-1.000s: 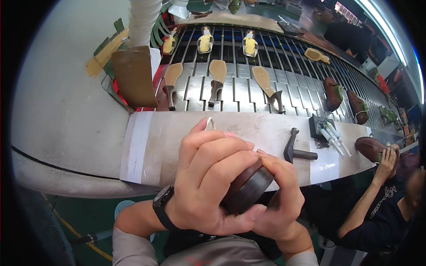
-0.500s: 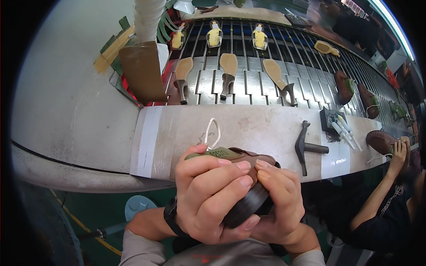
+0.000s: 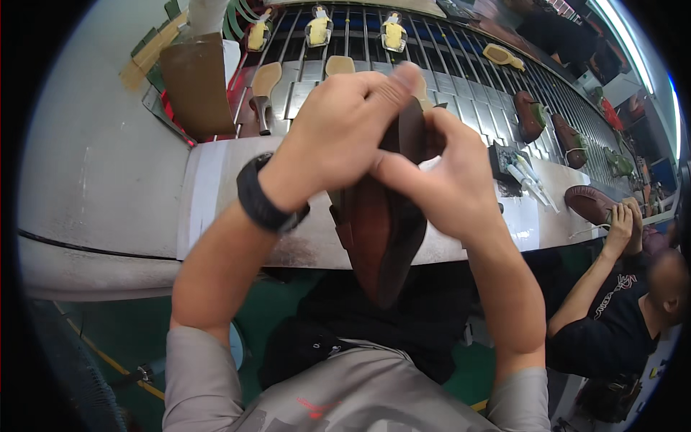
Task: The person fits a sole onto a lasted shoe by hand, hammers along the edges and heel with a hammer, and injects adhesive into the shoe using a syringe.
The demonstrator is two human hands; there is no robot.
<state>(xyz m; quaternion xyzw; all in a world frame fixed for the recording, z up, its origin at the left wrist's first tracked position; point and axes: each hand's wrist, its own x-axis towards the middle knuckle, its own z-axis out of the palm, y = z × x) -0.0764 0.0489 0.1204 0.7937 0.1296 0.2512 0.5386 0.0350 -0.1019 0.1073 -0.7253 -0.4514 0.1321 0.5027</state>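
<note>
Head view: left hand (image 3: 353, 129) and right hand (image 3: 450, 180) angle inward, grips holding brown shoe (image 3: 371, 234).

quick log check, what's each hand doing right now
Left hand: closed on the brown shoe.
Right hand: closed on the same shoe, from its right side.

Green floor (image 3: 270, 309), yellow stripe (image 3: 152, 391); bright strip light (image 3: 625, 42) upper right.

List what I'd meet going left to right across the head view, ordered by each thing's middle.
Brown panel → black wristband → left hand → held brown shoe → right hand → white tubes → co-worker's brown shoe → co-worker's hands.
</note>
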